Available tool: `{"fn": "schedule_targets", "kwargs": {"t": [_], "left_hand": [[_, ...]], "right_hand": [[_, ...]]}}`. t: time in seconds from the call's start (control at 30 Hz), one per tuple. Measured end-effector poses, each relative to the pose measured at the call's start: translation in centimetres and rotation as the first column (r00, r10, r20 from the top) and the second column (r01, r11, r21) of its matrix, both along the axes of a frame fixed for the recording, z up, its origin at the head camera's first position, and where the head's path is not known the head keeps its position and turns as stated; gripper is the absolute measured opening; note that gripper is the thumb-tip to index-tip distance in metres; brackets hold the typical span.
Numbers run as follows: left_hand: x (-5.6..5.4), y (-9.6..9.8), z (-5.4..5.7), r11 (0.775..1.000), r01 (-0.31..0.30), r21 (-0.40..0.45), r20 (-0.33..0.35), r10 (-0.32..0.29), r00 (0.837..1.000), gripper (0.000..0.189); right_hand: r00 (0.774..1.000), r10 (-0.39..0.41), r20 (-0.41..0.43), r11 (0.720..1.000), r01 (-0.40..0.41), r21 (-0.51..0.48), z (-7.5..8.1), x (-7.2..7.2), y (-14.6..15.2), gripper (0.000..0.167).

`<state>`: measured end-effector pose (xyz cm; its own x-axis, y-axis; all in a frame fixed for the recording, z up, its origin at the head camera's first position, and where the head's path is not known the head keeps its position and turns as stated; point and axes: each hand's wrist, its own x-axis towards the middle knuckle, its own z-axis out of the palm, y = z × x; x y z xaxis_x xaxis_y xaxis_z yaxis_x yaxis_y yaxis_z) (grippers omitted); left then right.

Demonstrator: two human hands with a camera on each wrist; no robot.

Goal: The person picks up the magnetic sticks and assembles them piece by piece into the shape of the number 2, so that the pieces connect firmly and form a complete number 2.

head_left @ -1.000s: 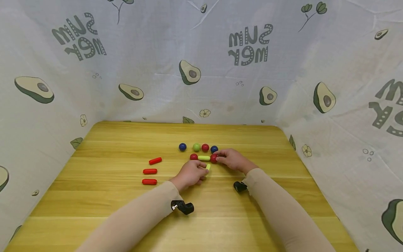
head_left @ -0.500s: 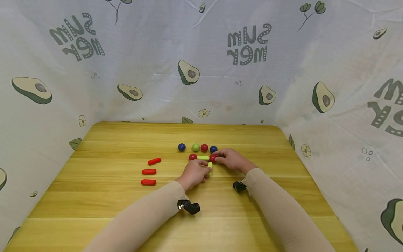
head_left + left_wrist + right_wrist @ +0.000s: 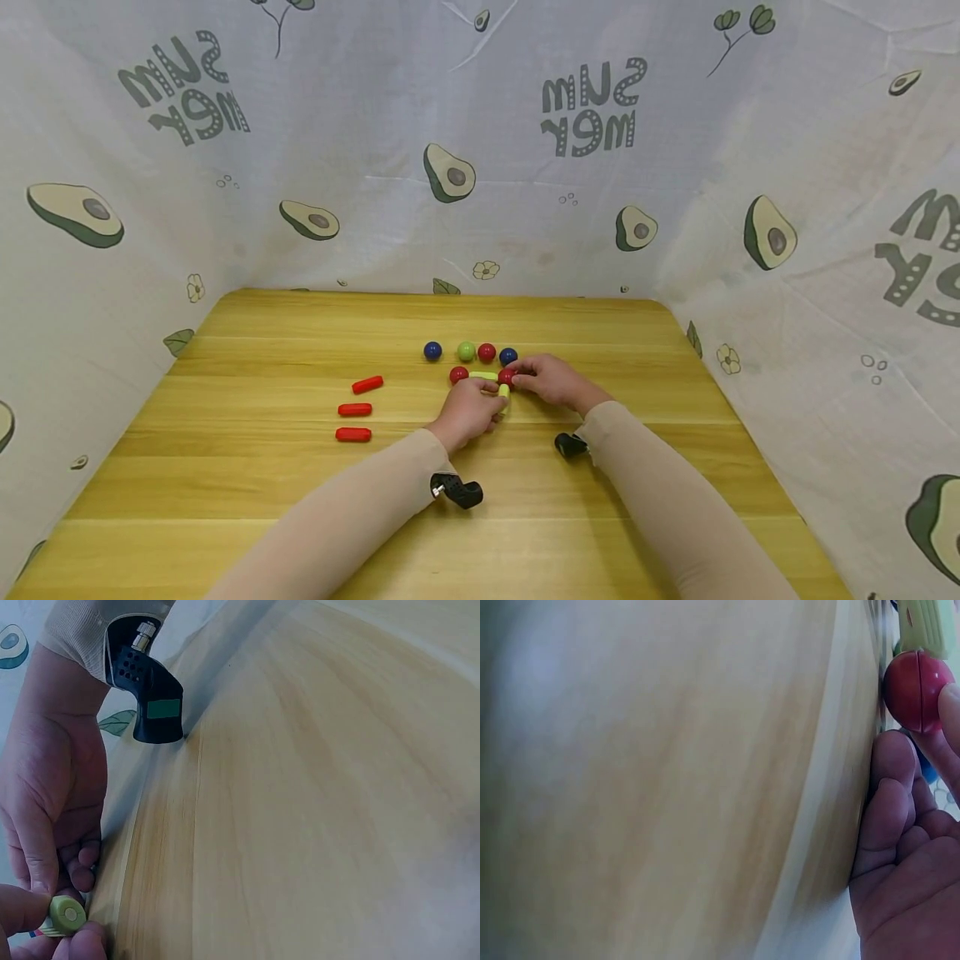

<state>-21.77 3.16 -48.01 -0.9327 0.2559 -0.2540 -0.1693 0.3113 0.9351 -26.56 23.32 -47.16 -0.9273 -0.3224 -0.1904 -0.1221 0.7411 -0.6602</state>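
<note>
left grip (image 3: 468, 410) pinching yellow-green stick (image 3: 504, 395), right grip (image 3: 553, 382) pinching red ball (image 3: 506, 377) near blue ball (image 3: 508, 356)

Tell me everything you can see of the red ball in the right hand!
The red ball is glossy and looks like plastic, with a thin dark seam across it. It is right of another red ball and nearer the person than the closest blue ball, resting on the wooden table or just above it. The right hand pinches it between thumb and finger. A pale green stick meets it. Whether the second stick touches it is unclear.
</note>
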Motion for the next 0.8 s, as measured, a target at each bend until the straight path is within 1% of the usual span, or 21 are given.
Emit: {"fn": "schedule_targets", "kwargs": {"t": [0.17,0.53,0.8], "left_hand": [[0.04,0.14,0.17,1.000,-0.001,-0.014,-0.001,0.001,1.000,0.029],[-0.01,0.39,-0.02,0.999,-0.009,-0.050,-0.031,0.008,0.999,0.029],[0.03,0.50,0.11,0.998,-0.015,-0.059,-0.025,0.013,1.000,0.029]], "right_hand": [[1.000,0.003,-0.002,1.000,-0.003,-0.003,0.05,0.12,-0.01,0.027],[1.000,0.010,-0.004,1.000,-0.010,0.001,0.09,0.18,-0.07,0.027],[1.000,0.004,0.003,1.000,-0.004,-0.008,0.19,0.29,-0.13,0.026]]}}
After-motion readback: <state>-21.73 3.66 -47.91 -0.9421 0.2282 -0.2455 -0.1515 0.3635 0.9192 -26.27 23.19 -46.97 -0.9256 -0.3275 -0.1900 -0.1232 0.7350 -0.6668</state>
